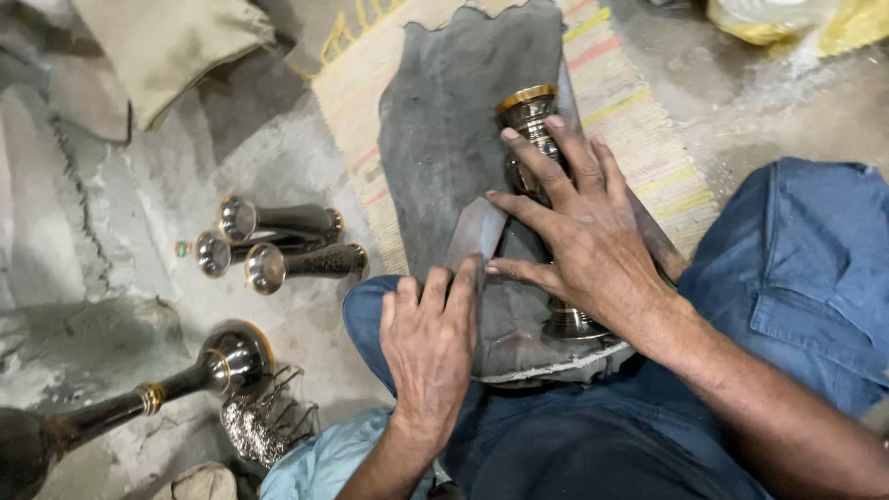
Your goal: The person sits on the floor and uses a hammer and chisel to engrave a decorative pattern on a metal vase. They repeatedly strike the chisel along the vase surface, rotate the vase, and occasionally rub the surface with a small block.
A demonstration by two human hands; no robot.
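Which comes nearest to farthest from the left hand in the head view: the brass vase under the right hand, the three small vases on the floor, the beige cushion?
From the left hand:
1. Brass vase, just to its right on the grey cloth, under the right hand.
2. Three small vases, lying on the floor to the left.
3. Beige cushion, far upper left.
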